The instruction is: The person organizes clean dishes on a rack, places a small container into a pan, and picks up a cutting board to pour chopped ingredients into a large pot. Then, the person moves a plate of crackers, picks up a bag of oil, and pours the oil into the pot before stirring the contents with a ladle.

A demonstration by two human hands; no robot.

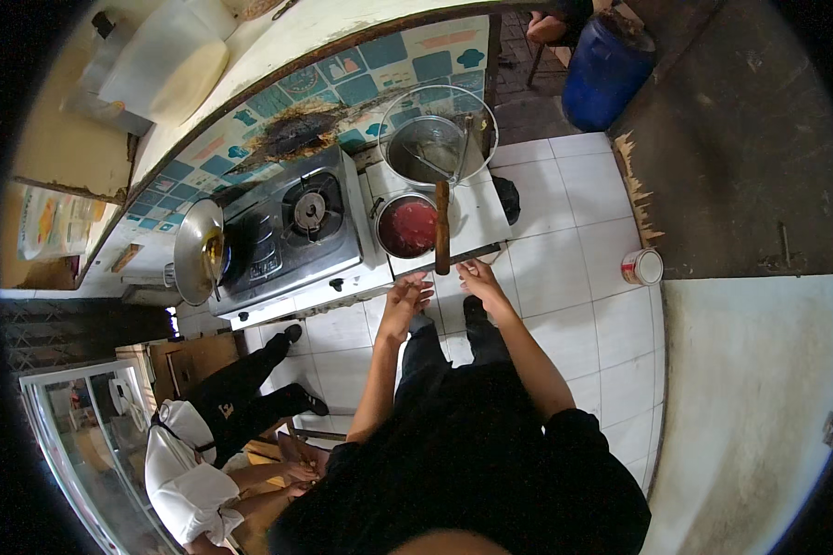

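Note:
My left hand [404, 305] is in front of the counter edge, its fingers loosely bent and apart, with nothing seen in it. My right hand [482, 284] is a little to the right, also empty, its fingers slightly spread near the counter's front edge. Just beyond them stands a metal saucepan [397, 243] of red liquid [416, 220]. A wooden handle [443, 239] reaches over the saucepan's right side, apart from both hands. It appears to belong to a round-rimmed strainer [491, 119] lying over a large metal pot [416, 182]. Metal utensils [434, 166] lean inside that pot.
Left of the saucepan is a two-burner gas stove [278, 277], with a wok [184, 236] holding yellowish oil on its left burner. A co-worker [187, 472] handles something at lower left. A tin can [642, 267] and a blue barrel [607, 76] stand at right.

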